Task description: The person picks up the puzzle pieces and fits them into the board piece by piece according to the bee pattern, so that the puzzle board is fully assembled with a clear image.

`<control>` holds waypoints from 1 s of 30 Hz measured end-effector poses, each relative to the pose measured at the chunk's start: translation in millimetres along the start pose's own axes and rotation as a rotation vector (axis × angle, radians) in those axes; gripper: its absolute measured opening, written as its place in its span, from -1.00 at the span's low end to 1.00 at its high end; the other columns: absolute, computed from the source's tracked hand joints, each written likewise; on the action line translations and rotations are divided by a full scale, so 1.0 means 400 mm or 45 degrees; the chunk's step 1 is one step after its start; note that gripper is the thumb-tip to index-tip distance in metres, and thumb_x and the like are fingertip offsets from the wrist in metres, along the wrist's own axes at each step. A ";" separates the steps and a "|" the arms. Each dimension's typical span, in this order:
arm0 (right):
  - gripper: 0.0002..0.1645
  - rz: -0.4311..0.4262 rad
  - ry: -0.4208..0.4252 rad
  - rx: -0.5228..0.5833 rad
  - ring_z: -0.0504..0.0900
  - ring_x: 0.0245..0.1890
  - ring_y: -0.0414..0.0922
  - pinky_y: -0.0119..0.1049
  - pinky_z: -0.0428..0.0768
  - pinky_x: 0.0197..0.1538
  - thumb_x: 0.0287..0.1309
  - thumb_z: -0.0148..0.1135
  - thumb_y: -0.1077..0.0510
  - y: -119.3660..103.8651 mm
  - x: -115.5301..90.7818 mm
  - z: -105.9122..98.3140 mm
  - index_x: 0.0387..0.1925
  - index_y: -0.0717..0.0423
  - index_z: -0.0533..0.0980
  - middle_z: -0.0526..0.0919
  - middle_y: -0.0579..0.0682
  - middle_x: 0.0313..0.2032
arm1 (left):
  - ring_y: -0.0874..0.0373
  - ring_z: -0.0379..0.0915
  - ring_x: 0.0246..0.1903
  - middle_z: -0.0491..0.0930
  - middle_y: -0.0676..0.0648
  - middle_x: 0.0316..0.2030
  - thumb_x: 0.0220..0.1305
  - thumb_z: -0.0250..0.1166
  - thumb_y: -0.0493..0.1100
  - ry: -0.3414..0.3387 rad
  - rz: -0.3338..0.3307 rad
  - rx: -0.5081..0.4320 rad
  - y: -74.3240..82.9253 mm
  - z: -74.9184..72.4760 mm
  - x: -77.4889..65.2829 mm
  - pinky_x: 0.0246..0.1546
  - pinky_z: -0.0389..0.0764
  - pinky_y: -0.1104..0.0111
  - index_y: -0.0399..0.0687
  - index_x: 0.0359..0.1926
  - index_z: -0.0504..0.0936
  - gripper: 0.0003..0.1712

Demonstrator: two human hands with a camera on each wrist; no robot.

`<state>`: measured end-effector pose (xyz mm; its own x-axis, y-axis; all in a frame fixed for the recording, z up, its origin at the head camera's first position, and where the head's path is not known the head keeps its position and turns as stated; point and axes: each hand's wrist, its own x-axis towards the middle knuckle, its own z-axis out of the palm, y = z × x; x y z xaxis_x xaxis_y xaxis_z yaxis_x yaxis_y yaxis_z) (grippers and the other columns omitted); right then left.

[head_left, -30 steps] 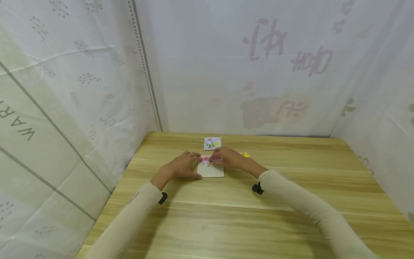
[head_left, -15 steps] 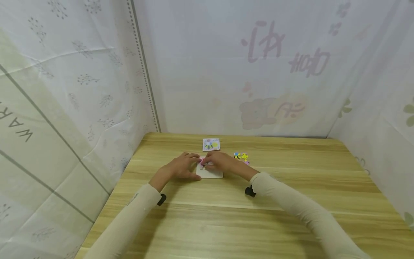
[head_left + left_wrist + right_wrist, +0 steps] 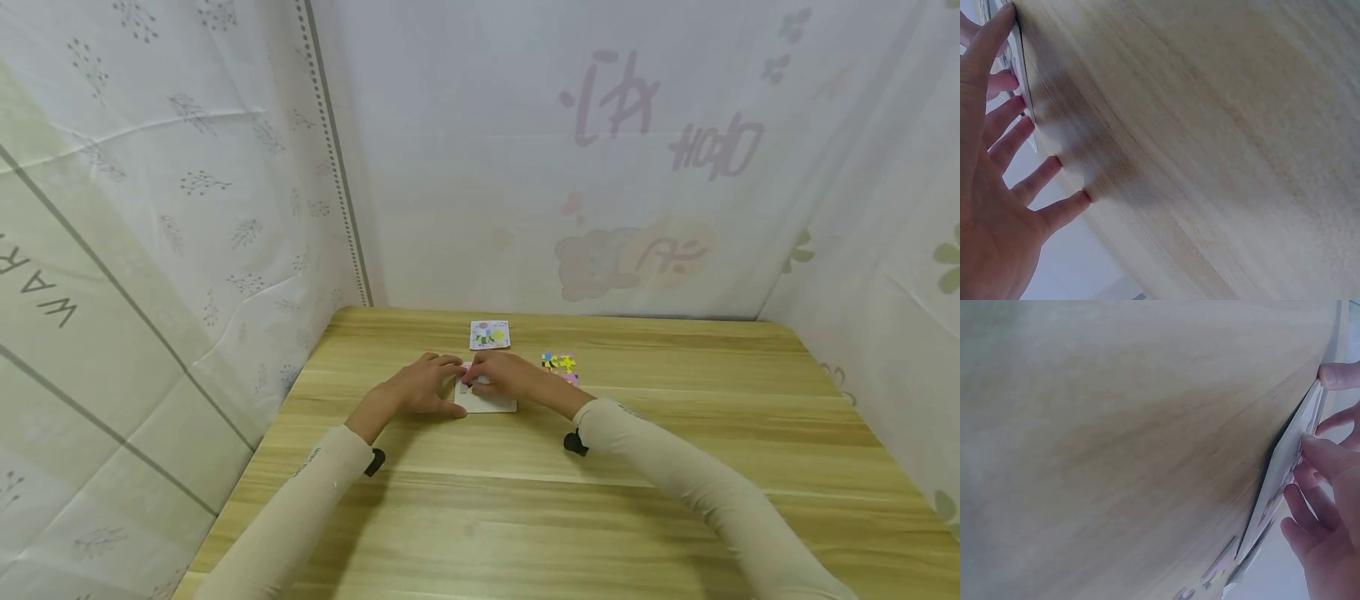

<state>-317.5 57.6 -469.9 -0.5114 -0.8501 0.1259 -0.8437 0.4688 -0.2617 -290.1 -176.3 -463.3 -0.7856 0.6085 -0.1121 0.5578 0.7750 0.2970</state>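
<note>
A small white puzzle board (image 3: 491, 404) lies on the table, with pink jigsaw pieces (image 3: 464, 377) along its upper left part. My left hand (image 3: 423, 385) rests at the board's left side, thumb at the near corner. Its fingers look spread and nearly straight in the left wrist view, some touching the tabletop. Over the board, my right hand (image 3: 510, 375) pinches a small puzzle piece (image 3: 470, 384) against the pink ones; the fingers hide most of it. The right wrist view shows that thumb's tip on the board (image 3: 1280, 461).
Several loose yellow, blue and pink puzzle pieces (image 3: 558, 362) lie right of the board, behind the right forearm. A square picture card (image 3: 490, 336) with a bee lies beyond the board. Printed curtains (image 3: 465, 167) hang behind the wooden table (image 3: 465, 533).
My right hand has shifted left across the board with the piece, toward the left fingers, and uncovered more loose pieces. The left hand stays at the board's left side.
</note>
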 end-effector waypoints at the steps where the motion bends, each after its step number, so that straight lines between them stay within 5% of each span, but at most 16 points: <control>1: -0.72 0.001 0.001 -0.017 0.59 -0.10 -0.12 -0.25 0.63 0.01 0.40 0.34 0.17 0.002 0.002 0.002 0.08 0.09 0.72 0.67 0.02 -0.06 | -0.20 0.15 0.49 0.30 -0.11 0.51 0.17 0.43 0.43 -0.001 -0.002 0.000 0.001 -0.001 0.000 0.31 0.44 -0.18 -0.02 0.46 0.47 -0.01; 19: -0.73 0.025 0.063 -0.022 0.66 -0.06 -0.13 -0.24 0.67 0.00 0.36 0.38 0.14 0.035 -0.014 0.024 0.06 0.02 0.72 0.70 -0.04 -0.05 | -0.19 0.14 0.49 0.29 -0.11 0.52 0.18 0.43 0.42 -0.002 -0.002 -0.006 0.002 0.005 -0.008 0.32 0.42 -0.19 -0.03 0.49 0.44 0.01; 30: -0.72 0.105 0.055 -0.017 0.68 0.03 -0.05 -0.15 0.66 0.08 0.39 0.36 0.16 0.080 -0.067 -0.026 0.08 0.08 0.70 0.71 0.03 0.04 | -0.14 0.16 0.48 0.30 -0.08 0.52 0.18 0.42 0.44 0.003 -0.008 0.043 -0.002 0.004 -0.002 0.35 0.41 -0.14 -0.01 0.51 0.41 0.04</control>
<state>-332.5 97.8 -471.9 -0.5857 -0.7973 0.1459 -0.8002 0.5403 -0.2603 -289.8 -177.2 -464.8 -0.7896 0.6033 -0.1118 0.5617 0.7841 0.2641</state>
